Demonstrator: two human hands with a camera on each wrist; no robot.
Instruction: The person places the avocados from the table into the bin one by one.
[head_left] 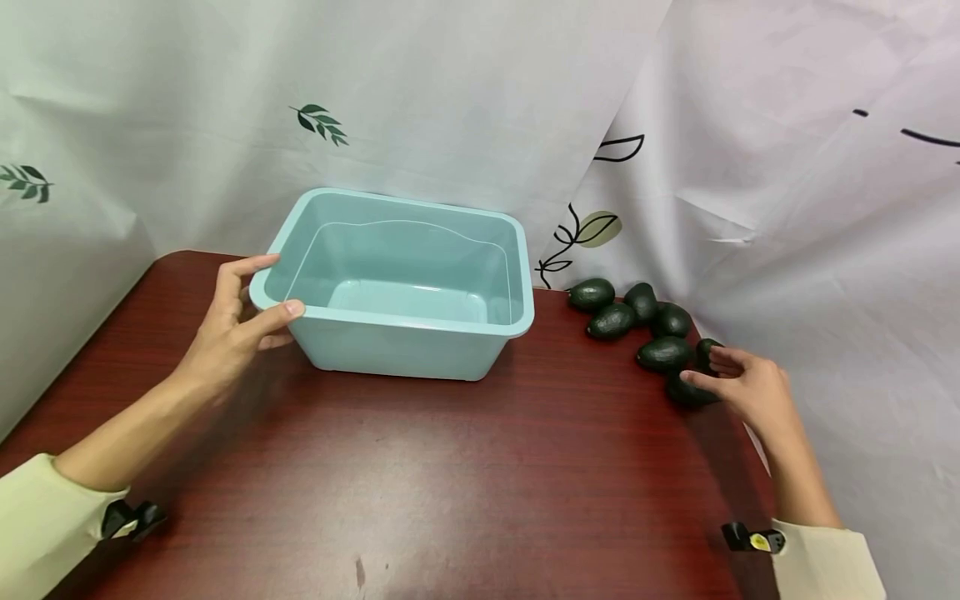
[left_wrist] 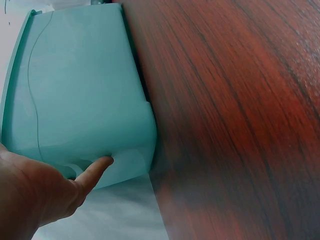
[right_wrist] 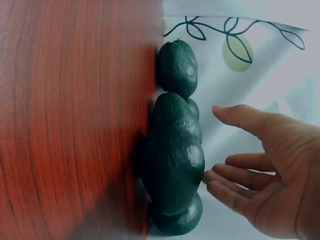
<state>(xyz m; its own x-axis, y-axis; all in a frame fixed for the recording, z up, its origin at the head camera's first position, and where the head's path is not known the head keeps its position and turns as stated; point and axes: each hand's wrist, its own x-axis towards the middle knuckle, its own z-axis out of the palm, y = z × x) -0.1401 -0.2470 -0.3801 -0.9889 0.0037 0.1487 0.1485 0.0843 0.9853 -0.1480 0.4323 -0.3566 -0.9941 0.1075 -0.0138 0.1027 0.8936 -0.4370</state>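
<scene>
A light blue plastic tub [head_left: 397,354] stands at the back of the table. My left hand [head_left: 228,329] grips its front left corner, with the thumb on the front rim and other fingers at the left side. In the left wrist view a finger lies against the wall of the tub [left_wrist: 85,85]. Several dark green avocados [head_left: 663,354] lie in a cluster at the back right. Over the nearest ones hovers my right hand [head_left: 753,387], fingers apart and loosely bent. In the right wrist view its fingertips come close to an avocado [right_wrist: 172,165]; contact is unclear.
The dark red wooden table [head_left: 465,467] has its right edge close by the avocados. A white patterned cloth [head_left: 450,100] hangs behind the tub and along both sides. Inside the tub only its bare floor shows.
</scene>
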